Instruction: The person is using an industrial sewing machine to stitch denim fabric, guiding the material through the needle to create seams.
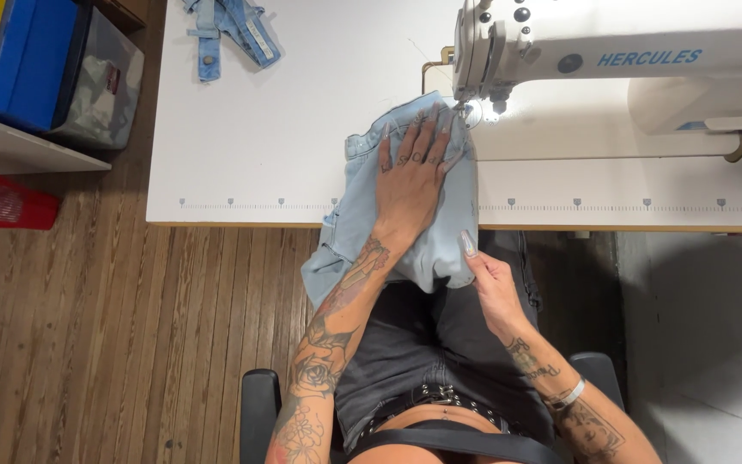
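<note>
Your left hand [412, 176] lies spread flat on the pale denim piece [405, 215], which sits on the counter [259, 129] with its top edge under the sewing machine [560, 60] foot. Your right hand [489, 283] pinches the hanging hem. Keep that palm pressure even and the cloth taut, fingertips wide of the needle.
</note>
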